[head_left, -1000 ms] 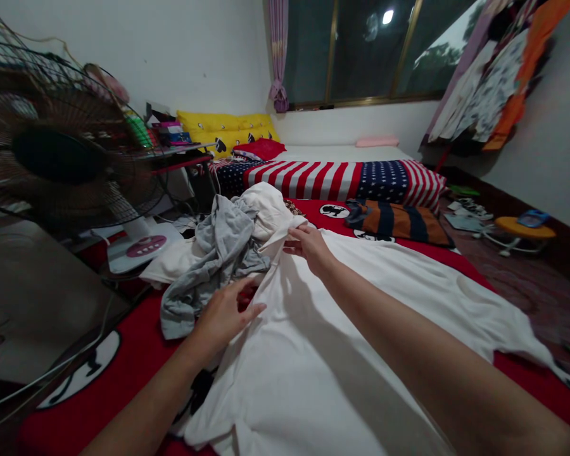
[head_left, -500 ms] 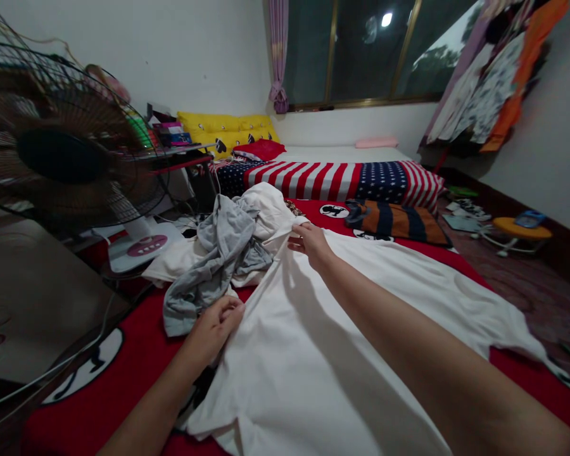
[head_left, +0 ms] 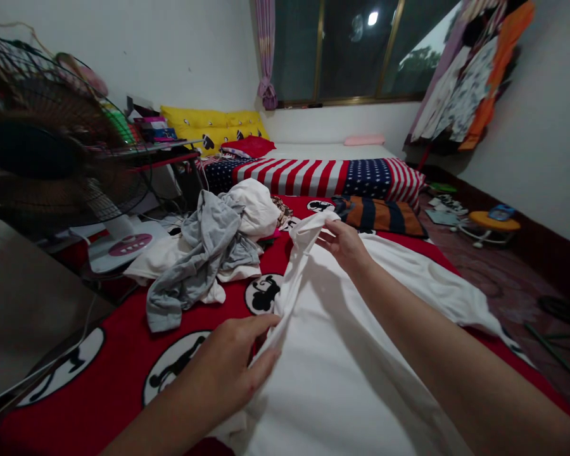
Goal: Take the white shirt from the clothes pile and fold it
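Observation:
A white long-sleeved shirt [head_left: 332,354] lies over the red bedspread [head_left: 118,392], one sleeve stretching to the right. My right hand [head_left: 346,246] is closed on the shirt's upper left part, lifting it into a raised fold. Nearer to me, my left hand [head_left: 240,358] has the shirt's left edge between thumb and fingers. The near end of the shirt runs out of view at the bottom. Left of the shirt is a heap with a grey garment [head_left: 204,247] and a bundled white garment [head_left: 256,209].
An electric fan [head_left: 42,145] stands at the left. Behind the heap is a brown-and-navy striped folded garment [head_left: 384,216]. Farther back is a bed with a stars-and-stripes cover [head_left: 304,177]. An orange-topped stool [head_left: 491,221] stands at the right, below hanging clothes [head_left: 470,88].
Both hands have moved right, drawing the shirt's left edge away from the heap and folding it inward. More of the red bedspread now shows between shirt and heap. The view has shifted slightly right.

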### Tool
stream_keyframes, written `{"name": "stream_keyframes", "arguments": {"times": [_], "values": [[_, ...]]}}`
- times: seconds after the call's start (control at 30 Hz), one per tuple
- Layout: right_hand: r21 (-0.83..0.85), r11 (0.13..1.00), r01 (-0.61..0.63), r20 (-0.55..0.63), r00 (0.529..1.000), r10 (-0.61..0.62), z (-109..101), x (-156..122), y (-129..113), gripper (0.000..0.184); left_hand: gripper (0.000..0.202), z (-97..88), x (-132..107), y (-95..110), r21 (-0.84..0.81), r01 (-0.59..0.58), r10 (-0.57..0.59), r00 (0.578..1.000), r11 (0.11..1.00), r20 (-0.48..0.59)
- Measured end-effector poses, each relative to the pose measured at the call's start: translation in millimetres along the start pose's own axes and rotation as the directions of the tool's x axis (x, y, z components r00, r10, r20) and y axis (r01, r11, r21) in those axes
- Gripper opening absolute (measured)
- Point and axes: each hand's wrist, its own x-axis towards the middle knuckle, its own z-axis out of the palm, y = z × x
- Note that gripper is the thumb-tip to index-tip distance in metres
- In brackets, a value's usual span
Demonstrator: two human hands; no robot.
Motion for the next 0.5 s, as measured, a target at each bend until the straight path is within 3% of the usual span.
{"name": "stream_keyframes", "arguments": {"times": [0.1,0.23,0.37,0.43,0.5], "values": [[-0.093,0.994,-0.054,-0.121,0.992,0.043,-38,-10,9,0.008,0.032,25.9,5,9,0.156,-0.046,0.029,0.993,0.987,0.115],[-0.177,0.977,-0.119,-0.277,0.958,0.067,-77,-21,27,0.015,0.046,47.3,11,12,0.343,-0.058,-0.062,0.943,0.937,0.326],[-0.271,0.958,-0.094,-0.325,0.946,0.001,-86,-22,36,0.031,0.053,36.8,10,25,0.390,-0.095,-0.099,0.888,0.916,0.449],[-0.336,0.939,-0.071,-0.298,0.954,-0.035,-85,-19,36,0.038,0.043,24.5,11,34,0.428,-0.157,-0.087,0.864,0.890,0.496],[-0.407,0.912,-0.044,-0.255,0.965,-0.067,-84,-15,34,0.032,0.029,14.1,19,41,0.457,-0.248,-0.024,0.859,0.854,0.511]]}}
